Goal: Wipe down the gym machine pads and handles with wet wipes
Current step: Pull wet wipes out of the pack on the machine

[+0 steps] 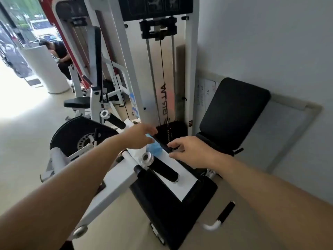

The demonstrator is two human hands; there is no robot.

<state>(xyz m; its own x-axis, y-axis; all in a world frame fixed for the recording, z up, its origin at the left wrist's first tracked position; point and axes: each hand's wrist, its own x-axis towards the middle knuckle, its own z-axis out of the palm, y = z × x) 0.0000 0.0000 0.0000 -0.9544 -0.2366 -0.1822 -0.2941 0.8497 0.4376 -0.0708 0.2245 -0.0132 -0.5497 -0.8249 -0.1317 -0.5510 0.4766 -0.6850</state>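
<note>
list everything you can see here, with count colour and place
back pad: 1, black, leaning by the right wall
seat pad: 1, black, bottom centre
handles: 3 seen, black grips; centre, upper left, lower right
wipes pack: 1, blue, on the machine between the hands
weight stack: 1, black, foot of the white tower
cam wheel: 1, black, left
board: 1, white, leaning on the right wall
second machine: 1, white and red, behind left
seated person: 1, dark clothes, far left
left hand: open, on the pack
right hand: fingers at the pack's end
</note>
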